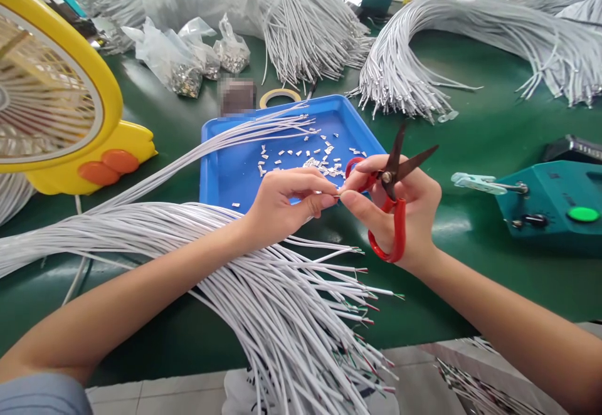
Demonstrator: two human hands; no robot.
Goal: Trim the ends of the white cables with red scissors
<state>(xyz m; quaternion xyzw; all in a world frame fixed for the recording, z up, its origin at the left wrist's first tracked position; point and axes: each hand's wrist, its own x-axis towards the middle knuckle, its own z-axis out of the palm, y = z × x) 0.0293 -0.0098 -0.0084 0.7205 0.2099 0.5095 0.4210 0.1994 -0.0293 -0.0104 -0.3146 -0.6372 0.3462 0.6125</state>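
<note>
My left hand [291,205] pinches a white cable by its end, where thin inner wires [337,195] show between the fingertips of both hands. Hooked around the fingers of my right hand [399,208] is a pair of scissors [389,180] with red handles, its dark blades apart and pointing up and away. My right thumb and forefinger meet the wire end. Behind the hands lies a blue tray [205,164] with many small white offcuts [324,161] in it. Below my left forearm spreads a thick bundle of white cables [282,302], coloured wires showing at their ends.
On the left stands a yellow fan [110,89]. A teal machine [555,205] with a green button sits at the right. Further back are bags of small metal parts [185,76], a tape roll [281,96] and more cable bundles [399,57]. Several stripped cables [226,136] reach over the tray.
</note>
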